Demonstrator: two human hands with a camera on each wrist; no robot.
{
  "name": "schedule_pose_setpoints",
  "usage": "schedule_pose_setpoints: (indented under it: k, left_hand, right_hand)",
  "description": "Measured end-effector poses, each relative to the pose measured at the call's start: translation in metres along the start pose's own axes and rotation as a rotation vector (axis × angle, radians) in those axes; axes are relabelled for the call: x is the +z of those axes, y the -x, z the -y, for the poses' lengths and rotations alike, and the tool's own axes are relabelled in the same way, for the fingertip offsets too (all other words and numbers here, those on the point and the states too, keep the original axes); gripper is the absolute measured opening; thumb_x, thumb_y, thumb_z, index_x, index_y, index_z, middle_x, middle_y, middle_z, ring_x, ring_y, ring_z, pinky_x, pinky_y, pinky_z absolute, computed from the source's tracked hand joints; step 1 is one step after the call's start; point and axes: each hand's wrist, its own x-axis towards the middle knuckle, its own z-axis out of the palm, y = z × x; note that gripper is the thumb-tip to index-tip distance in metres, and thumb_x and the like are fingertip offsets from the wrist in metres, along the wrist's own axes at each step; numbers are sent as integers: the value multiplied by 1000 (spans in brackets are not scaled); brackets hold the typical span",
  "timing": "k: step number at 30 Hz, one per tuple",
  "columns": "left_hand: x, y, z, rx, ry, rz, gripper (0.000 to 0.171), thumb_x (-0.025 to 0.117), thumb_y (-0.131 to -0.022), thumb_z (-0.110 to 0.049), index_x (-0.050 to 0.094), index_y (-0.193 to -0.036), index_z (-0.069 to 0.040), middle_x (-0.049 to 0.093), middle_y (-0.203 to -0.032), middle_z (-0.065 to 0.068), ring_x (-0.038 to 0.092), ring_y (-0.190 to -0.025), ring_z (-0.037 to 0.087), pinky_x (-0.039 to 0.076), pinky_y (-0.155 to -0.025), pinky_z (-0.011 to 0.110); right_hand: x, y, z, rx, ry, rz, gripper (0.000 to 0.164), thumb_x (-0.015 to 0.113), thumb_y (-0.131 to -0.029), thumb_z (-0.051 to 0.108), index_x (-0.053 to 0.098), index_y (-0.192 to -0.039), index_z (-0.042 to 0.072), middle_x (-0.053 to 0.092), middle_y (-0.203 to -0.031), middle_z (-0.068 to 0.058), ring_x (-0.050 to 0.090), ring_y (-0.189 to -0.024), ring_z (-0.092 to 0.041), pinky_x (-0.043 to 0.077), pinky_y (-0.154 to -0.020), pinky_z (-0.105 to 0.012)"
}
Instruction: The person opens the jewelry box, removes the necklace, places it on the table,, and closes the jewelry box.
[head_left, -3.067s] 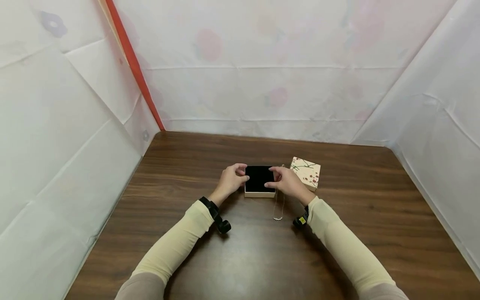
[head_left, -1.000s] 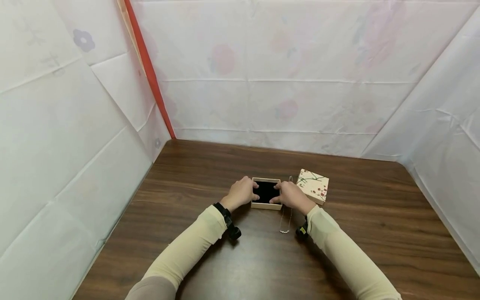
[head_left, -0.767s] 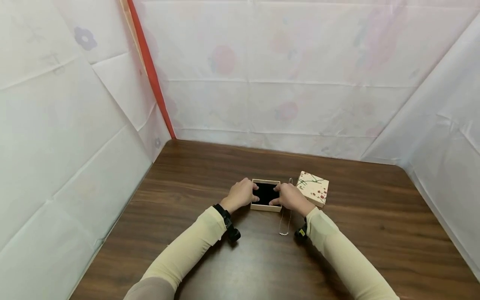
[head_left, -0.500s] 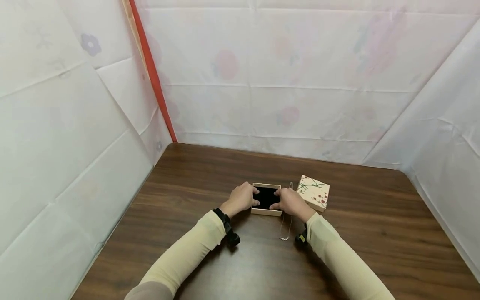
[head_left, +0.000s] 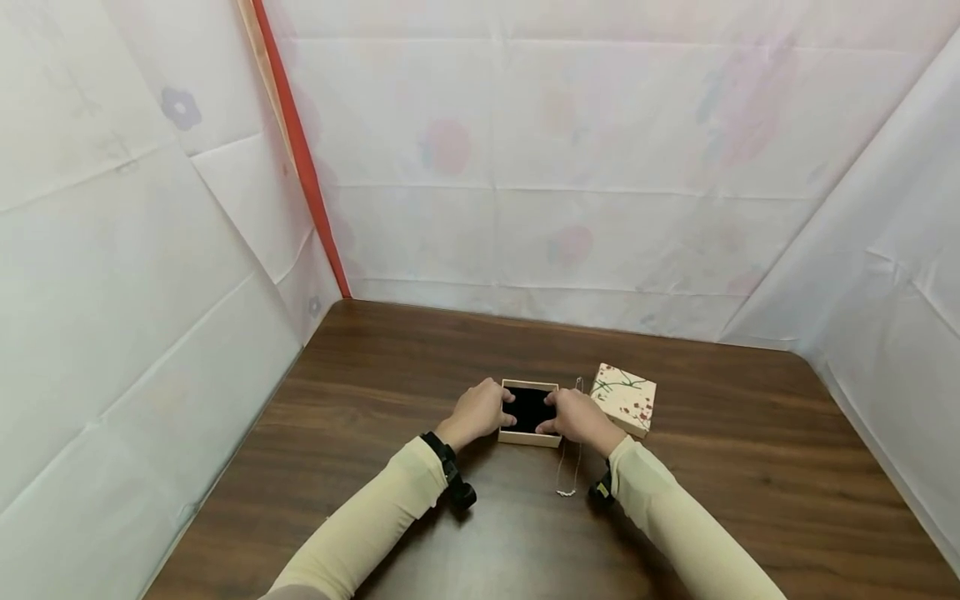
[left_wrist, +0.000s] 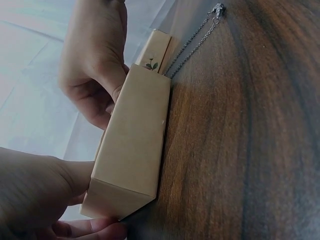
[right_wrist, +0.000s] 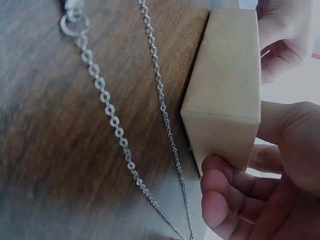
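A small cream jewelry box [head_left: 529, 439] sits on the table, its top uncovered. Inside lies a black pad [head_left: 528, 408], lower than the rim. My left hand [head_left: 478, 408] grips the box's left wall, thumb over the rim and other fingers outside against the wall [left_wrist: 132, 135]. On the opposite side my right hand [head_left: 581, 414] holds the right wall likewise; in the right wrist view its fingertips [right_wrist: 215, 205] touch the outside. Thumbs and forefingers reach in onto the pad. A silver chain necklace [head_left: 566, 492] lies beside the box, partly hidden under the right hand.
Right of the box rests its lid [head_left: 624, 397], cream with red blossoms and green stems. The brown wooden table [head_left: 750, 450] is walled by pale printed sheets [head_left: 600, 150] behind and at both sides.
About three seconds ago the black pad stood level with the box rim; now it sits lower inside, and the fingers reach further in. The head view has shifted slightly. Lately the hands barely move.
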Motion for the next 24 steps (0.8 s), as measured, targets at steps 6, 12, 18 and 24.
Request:
schedule_pose_setpoints:
  k: [6,12,18,24]
  left_hand:
    - [2,1,-1,-7,17,13,35,78,-83,-26,73,-115,-11,63,-114,10,65,-97,29,54,-81,39]
    - [-2,-3,-3,13,29,-15,36,77,-85,-25,72,-117,-10,64,-116,11,65,-99,30,54,-81,41]
    - [-1,-10,1,12,65,-31,42,75,-86,-28,67,-125,-14,61,-122,12,64,-99,31,53,-85,44]
    - [1,-9,2,10,152,-99,64,76,-86,-24,47,-142,-13,49,-136,16,62,-99,36,51,-87,48]
  right_hand:
    - [3,1,-4,-21,-5,-21,51,82,-78,34,70,-115,1,72,-111,-16,70,-96,-31,55,-83,-44]
    - [-4,-1,-8,9,-32,-26,53,81,-79,35,68,-117,2,71,-113,-15,70,-95,-28,55,-83,-42]
    - [-10,-2,-9,0,4,-47,56,81,-78,38,66,-120,3,73,-101,-12,69,-85,-24,55,-77,-41]
    - [-9,0,-9,-20,16,-93,59,79,-80,39,64,-124,4,69,-117,-14,67,-101,-29,54,-86,-45]
